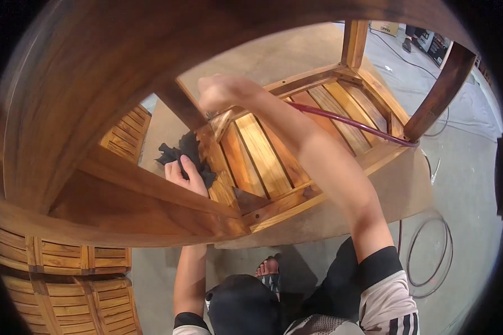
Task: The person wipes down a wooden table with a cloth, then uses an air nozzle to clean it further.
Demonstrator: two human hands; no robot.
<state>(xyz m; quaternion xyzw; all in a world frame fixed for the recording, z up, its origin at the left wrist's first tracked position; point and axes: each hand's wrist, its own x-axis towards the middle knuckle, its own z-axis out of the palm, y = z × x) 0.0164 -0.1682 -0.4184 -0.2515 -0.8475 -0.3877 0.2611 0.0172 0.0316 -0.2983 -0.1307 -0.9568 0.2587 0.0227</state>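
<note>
My left hand (185,177) is closed on a crumpled black cloth (191,149), pressed against the near left end rail of a wooden furniture frame (223,192). The left forearm passes behind a dark wooden piece in the foreground. My right hand (221,92) reaches across the slatted panel (260,151) to the frame's far left corner. It looks closed and bent down at the wrist, but its fingers and anything in them are hidden. A dark red hose (346,120) runs over the slats and disappears behind my right arm.
A large curved wooden part (67,84) fills the upper left, close to the camera. Upright legs (441,92) rise at the frame's corners. Slatted wooden panels (67,290) lie at the lower left. Coiled hose (430,257) rests on the floor at right; boxes (430,47) stand behind.
</note>
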